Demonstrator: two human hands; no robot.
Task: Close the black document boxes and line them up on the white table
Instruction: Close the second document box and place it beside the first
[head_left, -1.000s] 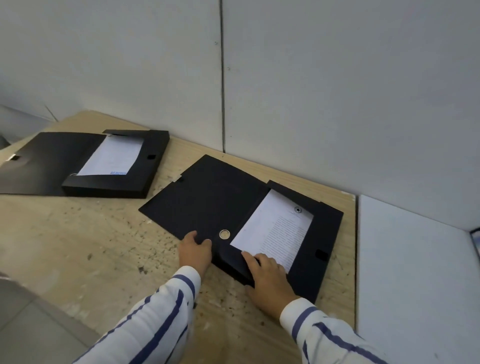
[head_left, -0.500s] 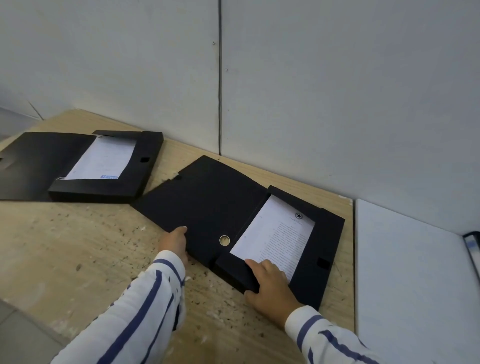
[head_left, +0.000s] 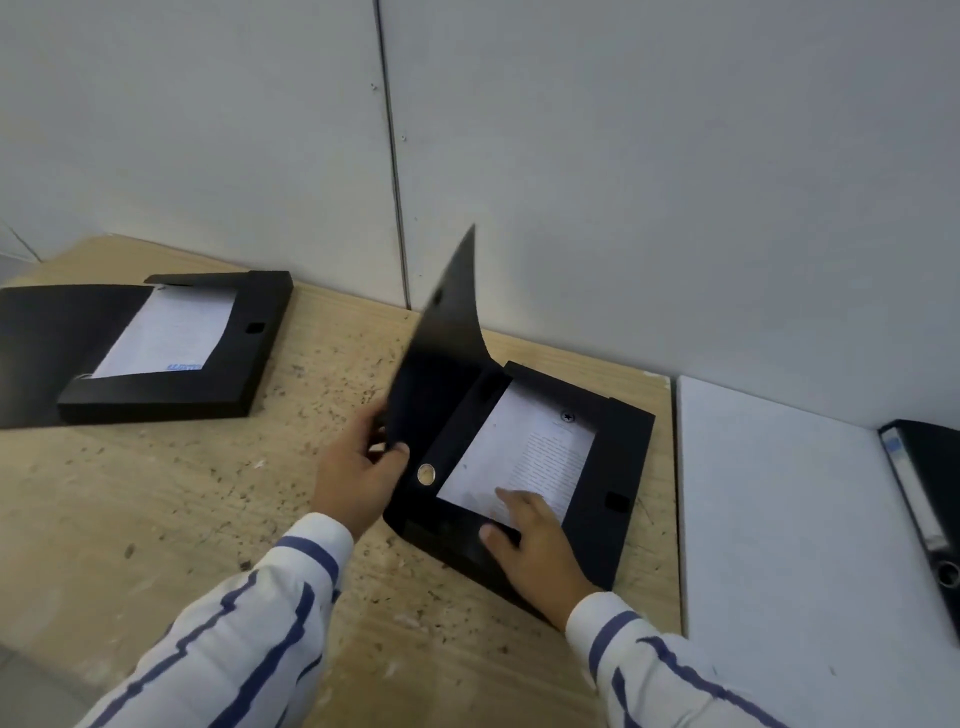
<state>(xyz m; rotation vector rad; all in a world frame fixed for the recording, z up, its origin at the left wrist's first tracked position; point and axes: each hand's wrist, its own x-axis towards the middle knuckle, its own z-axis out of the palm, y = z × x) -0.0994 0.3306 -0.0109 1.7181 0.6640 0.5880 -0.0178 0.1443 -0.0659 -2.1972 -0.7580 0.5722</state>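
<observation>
Two open black document boxes (head_left: 545, 467)

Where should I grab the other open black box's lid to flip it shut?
Grab the flat lid at its far left edge, coming from the left. It lies open left of the tray with the paper, hinged there, so that free edge lifts and swings over rightward.

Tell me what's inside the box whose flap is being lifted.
Inside the near document box lies a printed paper sheet. The right hand covers its near corner, and anything beneath the sheet is hidden. The left hand holds the flap.
</observation>
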